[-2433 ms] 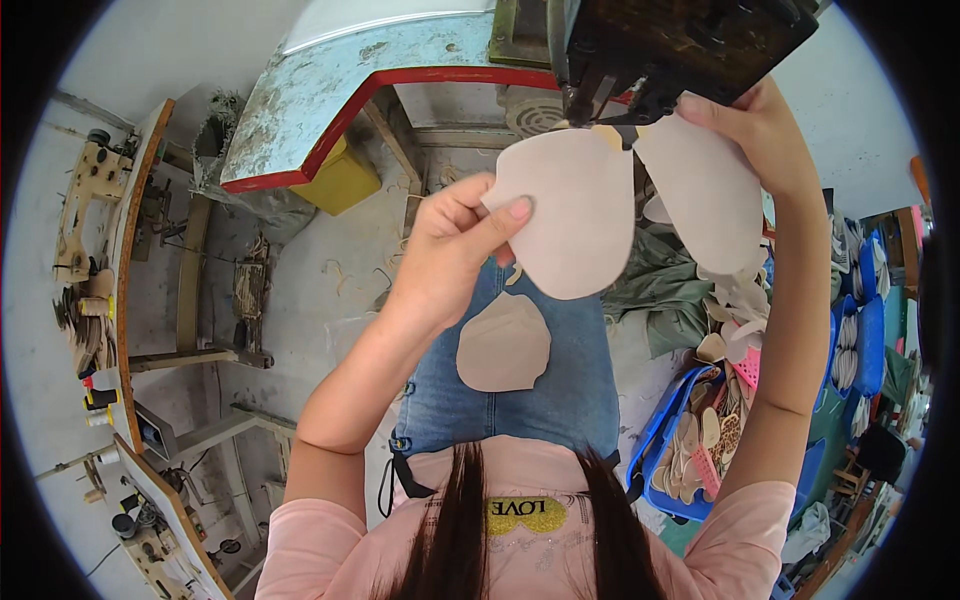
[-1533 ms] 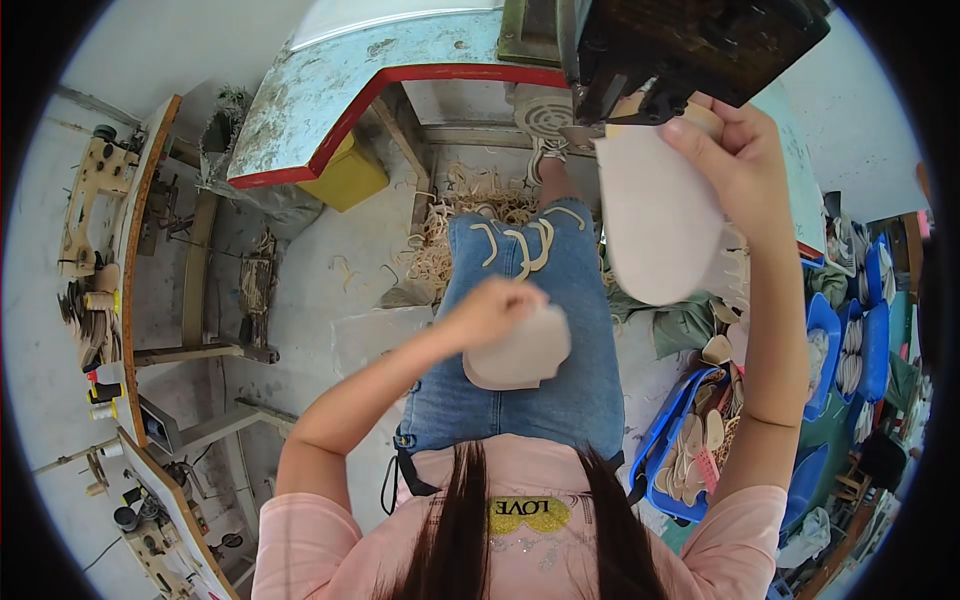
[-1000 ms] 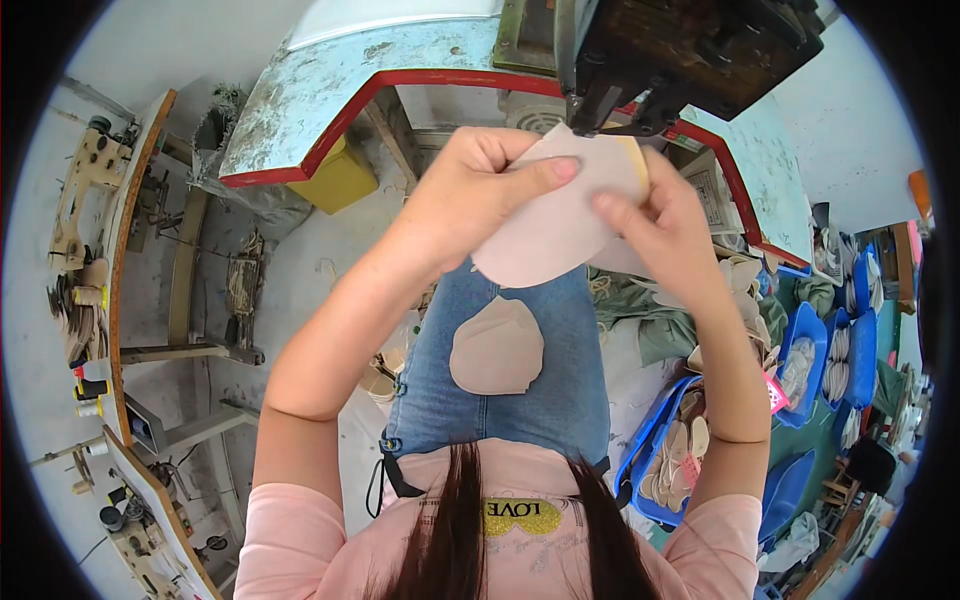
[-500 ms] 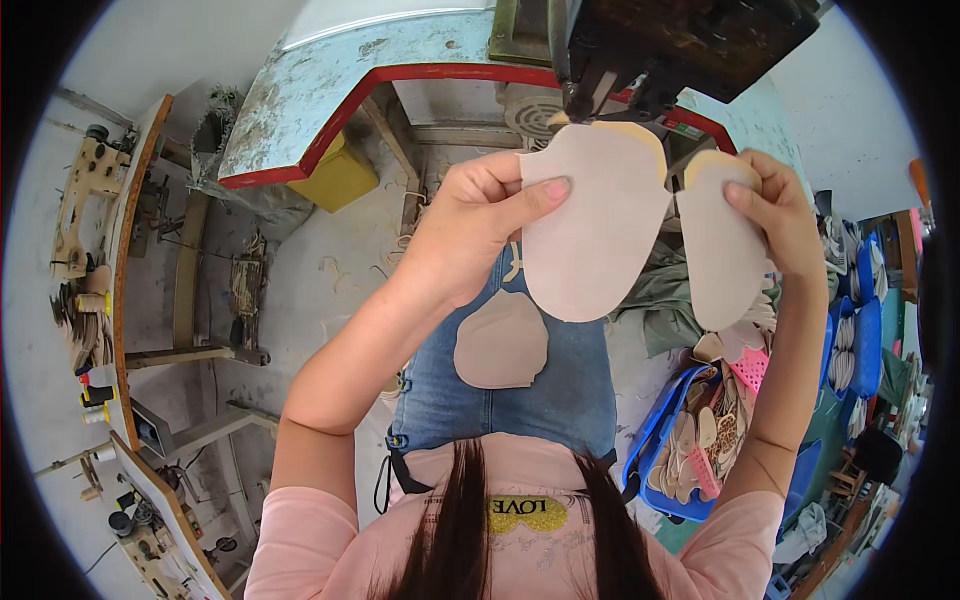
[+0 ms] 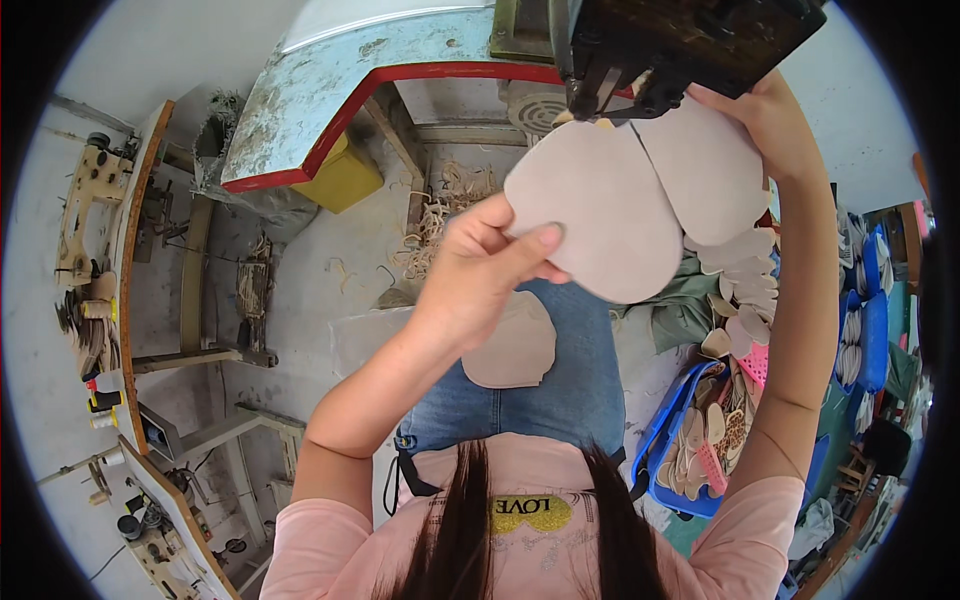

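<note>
My left hand (image 5: 490, 265) pinches a large beige oval sole-shaped piece (image 5: 600, 215) by its left edge and holds it up under the dark machine head (image 5: 680, 45). My right hand (image 5: 765, 110) holds a second, similar beige piece (image 5: 705, 170) just to the right, its edge overlapping the first one. The tips of both pieces sit at the machine's foot (image 5: 600, 100). Another beige piece (image 5: 515, 350) lies on my lap, on blue jeans.
A worn blue table with a red edge (image 5: 330, 110) carries the machine. A yellow box (image 5: 345, 175) and strip offcuts (image 5: 445, 205) lie on the floor beneath. Blue crates (image 5: 690, 440) with cut pieces stand at right. Workbenches (image 5: 110, 260) line the left.
Over the earlier frames my left hand dropped to my lap and came back up with a beige piece. Both pieces now sit higher and overlap under the machine head.
</note>
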The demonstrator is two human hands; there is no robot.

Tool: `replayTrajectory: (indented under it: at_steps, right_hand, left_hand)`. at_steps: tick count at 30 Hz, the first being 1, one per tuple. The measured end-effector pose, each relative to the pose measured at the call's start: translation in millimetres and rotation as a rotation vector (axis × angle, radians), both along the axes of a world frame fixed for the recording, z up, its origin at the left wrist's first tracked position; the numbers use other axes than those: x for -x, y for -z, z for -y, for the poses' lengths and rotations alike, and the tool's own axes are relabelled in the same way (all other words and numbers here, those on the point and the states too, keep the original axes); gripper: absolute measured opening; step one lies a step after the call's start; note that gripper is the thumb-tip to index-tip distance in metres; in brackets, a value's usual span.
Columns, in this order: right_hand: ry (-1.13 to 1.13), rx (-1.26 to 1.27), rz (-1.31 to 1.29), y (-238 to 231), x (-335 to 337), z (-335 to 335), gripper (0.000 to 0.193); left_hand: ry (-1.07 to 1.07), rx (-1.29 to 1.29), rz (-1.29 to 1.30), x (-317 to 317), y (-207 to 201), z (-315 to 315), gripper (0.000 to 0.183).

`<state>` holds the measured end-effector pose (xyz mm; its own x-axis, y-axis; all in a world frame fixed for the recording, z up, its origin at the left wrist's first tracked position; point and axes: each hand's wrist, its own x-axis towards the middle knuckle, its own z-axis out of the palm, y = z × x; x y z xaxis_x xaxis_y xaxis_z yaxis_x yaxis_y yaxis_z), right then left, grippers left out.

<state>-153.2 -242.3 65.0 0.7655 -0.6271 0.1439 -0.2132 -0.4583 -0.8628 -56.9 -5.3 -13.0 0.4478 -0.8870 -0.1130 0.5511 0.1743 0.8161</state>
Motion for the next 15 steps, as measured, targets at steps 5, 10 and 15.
replayTrajectory:
  at_steps: [5, 10, 15]
  right_hand:
    - [-0.079, 0.209, -0.005, 18.2, -2.6, 35.8, 0.019]
    - [-0.002, 0.334, 0.001, 25.1, -7.1, 30.0, 0.015]
    - [-0.147, -0.147, 0.099, 6.9, -10.7, -37.7, 0.016]
  left_hand:
    - [0.024, 0.058, -0.125, 6.6, 4.6, 4.5, 0.020]
    - [-0.051, 0.002, 0.110, -22.1, 1.3, -7.8, 0.022]
    - [-0.409, 0.017, 0.390, -46.0, -1.5, -1.1, 0.017]
